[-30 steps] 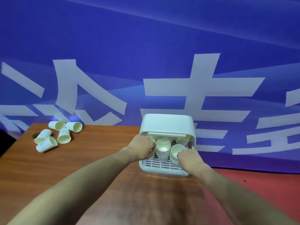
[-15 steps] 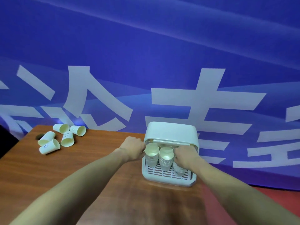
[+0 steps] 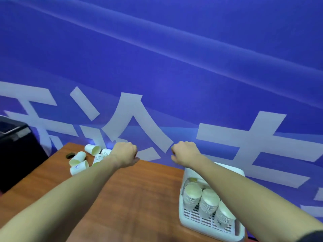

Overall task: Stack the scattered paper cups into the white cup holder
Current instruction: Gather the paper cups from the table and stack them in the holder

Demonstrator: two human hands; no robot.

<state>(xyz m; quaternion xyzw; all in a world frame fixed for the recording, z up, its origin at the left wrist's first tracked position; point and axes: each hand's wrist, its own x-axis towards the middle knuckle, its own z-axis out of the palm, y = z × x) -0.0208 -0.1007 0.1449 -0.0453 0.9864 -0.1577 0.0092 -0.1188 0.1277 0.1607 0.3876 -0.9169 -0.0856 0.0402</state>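
Head view: both hands, left hand [image 3: 125,153] and right hand [image 3: 185,152], loosely curled and empty, hover mid-worktop; next, I judge, reach the scattered cups [image 3: 78,158] for the holder [image 3: 187,222].

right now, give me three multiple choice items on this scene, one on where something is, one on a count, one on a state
1. Where do the loose paper cups lie on the table?
A. far left corner
B. near right edge
C. inside the holder

2. How many cup stacks show in the white cup holder?
A. one
B. three
C. six

3. What does the left hand hold?
A. a cup
B. a lid
C. nothing that shows

Answers:
1. A, they lie tipped over at the far left, beyond the left hand.
2. B, three stacks stand side by side on the slotted tray.
3. C, it is curled into a fist with no cup in view, as is the right hand.
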